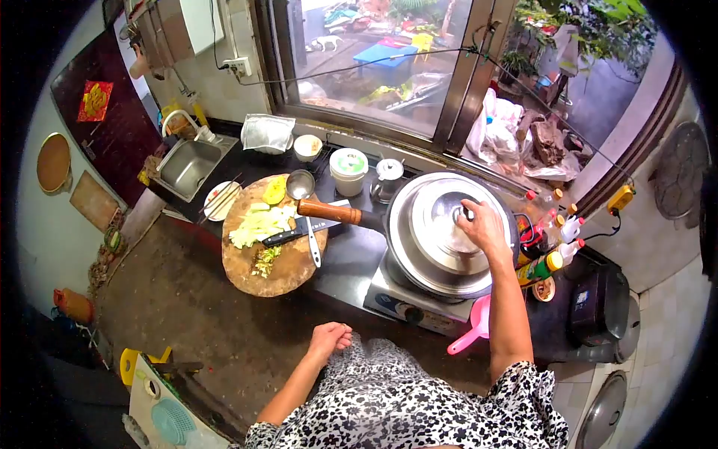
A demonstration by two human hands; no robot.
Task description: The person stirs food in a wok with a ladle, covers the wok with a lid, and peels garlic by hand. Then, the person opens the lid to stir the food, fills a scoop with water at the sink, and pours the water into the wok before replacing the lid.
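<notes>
My right hand (485, 228) grips the dark knob of a shiny metal pot lid (430, 224). That lid sits over a wok (400, 258) with a wooden handle (329, 212), on a gas stove (396, 305). Loosely closed, my left hand (330, 340) hangs in front of my body below the counter edge, and nothing shows in it. To the left of the wok, a round wooden chopping board (262, 283) bears sliced pale-green vegetable (258, 227), chopped green bits (266, 262), a cleaver (288, 235) and a long-handled ladle (313, 243).
A pink scoop (471, 337) juts out at the stove's front right. Several sauce bottles (540, 267) crowd the right side, near a black appliance (598, 303). A lidded white tub (348, 170) and a metal jar (387, 179) stand behind the board. The sink (196, 170) is far left.
</notes>
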